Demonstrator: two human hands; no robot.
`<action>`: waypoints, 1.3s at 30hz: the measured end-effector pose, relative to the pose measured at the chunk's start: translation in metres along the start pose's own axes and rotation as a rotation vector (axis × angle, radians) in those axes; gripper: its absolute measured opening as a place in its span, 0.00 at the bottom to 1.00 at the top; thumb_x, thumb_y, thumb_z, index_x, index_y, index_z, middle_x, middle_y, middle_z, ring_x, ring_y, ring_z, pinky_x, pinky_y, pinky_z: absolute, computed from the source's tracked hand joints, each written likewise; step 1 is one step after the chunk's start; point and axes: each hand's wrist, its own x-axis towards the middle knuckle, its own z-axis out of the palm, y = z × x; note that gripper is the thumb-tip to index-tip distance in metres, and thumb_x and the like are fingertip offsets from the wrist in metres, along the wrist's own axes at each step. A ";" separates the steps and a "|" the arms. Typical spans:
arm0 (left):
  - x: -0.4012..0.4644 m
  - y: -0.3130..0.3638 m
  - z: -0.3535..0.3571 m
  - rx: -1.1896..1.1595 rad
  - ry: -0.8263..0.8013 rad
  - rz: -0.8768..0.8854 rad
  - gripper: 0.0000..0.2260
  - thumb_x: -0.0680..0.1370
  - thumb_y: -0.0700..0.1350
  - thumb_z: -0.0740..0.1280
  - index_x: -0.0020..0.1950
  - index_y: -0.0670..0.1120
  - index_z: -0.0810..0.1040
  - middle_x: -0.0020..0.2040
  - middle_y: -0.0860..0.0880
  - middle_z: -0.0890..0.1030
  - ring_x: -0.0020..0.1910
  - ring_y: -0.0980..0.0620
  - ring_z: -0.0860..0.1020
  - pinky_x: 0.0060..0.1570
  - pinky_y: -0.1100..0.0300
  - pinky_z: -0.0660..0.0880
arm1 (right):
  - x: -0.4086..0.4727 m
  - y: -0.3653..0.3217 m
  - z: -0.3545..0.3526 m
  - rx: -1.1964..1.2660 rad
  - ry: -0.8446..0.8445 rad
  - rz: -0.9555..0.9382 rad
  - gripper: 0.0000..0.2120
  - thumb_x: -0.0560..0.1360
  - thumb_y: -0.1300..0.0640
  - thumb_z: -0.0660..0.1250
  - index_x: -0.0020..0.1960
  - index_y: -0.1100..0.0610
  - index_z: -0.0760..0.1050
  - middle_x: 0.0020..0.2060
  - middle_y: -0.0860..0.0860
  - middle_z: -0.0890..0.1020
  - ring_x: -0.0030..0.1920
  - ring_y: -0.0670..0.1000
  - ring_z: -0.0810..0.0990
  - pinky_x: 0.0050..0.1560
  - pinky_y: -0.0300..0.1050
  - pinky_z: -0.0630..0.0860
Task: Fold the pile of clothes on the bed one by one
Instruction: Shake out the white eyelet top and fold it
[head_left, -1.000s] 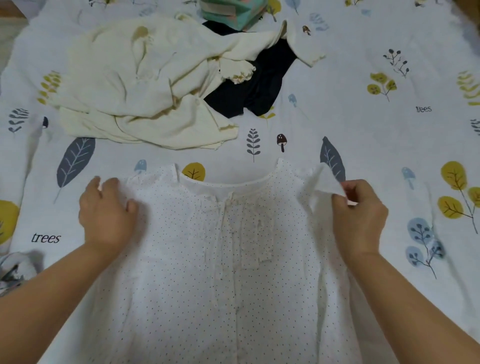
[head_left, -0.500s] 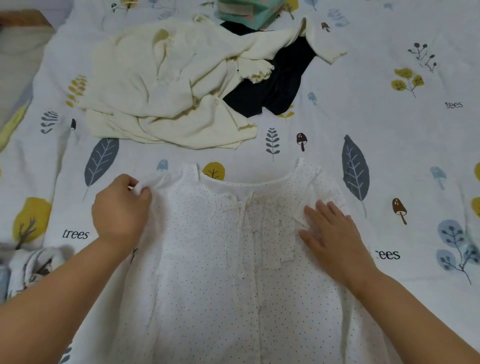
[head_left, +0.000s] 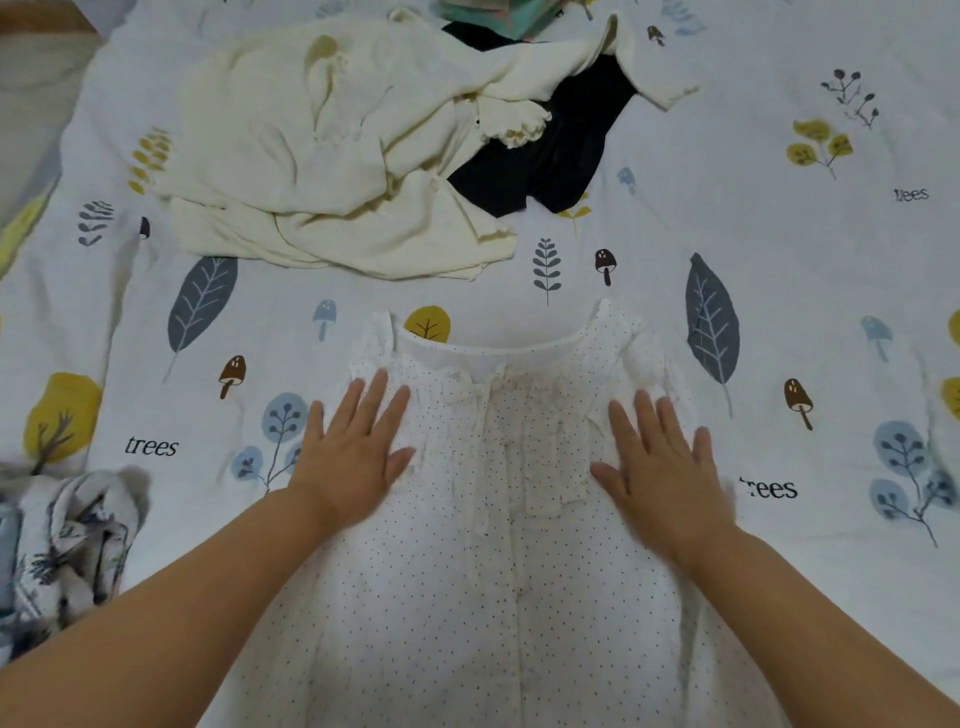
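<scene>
Dotted blouse (head_left: 493, 597) lies face up, spread flat on the bed (head_left: 779, 364). Left hand (head_left: 353, 457) and right hand (head_left: 660, 478) both rest flat, fingers straight, on the blouse's two shoulders. Beyond the blouse's neckline: cream garment (head_left: 322, 156) overlapping black garment (head_left: 561, 150).

The bed (head_left: 779, 322) is covered by a white sheet printed with leaves, mushrooms, trees and the word "trees". A white dotted garment (head_left: 493, 571) is spread flat on it from the centre down to 6 o'clock, neckline towards 12. A crumpled cream garment (head_left: 332, 156) is seen at 11 o'clock, overlapping a black garment (head_left: 561, 156) at 12 o'clock. A grey-and-white patterned cloth (head_left: 62, 545) is bunched at 8 o'clock.
</scene>
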 end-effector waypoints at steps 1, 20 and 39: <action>0.001 0.000 0.000 -0.061 0.012 -0.004 0.32 0.73 0.64 0.31 0.73 0.50 0.32 0.75 0.48 0.32 0.76 0.46 0.38 0.72 0.42 0.43 | -0.001 0.000 -0.002 0.034 0.017 -0.008 0.31 0.79 0.40 0.43 0.75 0.50 0.33 0.75 0.52 0.36 0.74 0.52 0.33 0.72 0.55 0.37; -0.171 -0.001 0.043 -0.807 0.121 -0.700 0.20 0.76 0.46 0.66 0.65 0.38 0.70 0.60 0.37 0.76 0.57 0.38 0.75 0.54 0.49 0.71 | -0.194 -0.029 0.046 0.161 0.077 0.357 0.33 0.70 0.39 0.66 0.66 0.57 0.62 0.68 0.58 0.65 0.70 0.58 0.62 0.66 0.55 0.67; -0.223 0.075 0.048 -0.595 0.294 0.016 0.13 0.75 0.34 0.66 0.57 0.44 0.80 0.53 0.45 0.80 0.51 0.48 0.78 0.50 0.62 0.71 | -0.231 -0.018 0.062 0.322 0.174 -0.175 0.10 0.73 0.63 0.68 0.54 0.60 0.80 0.53 0.54 0.80 0.56 0.54 0.77 0.57 0.42 0.70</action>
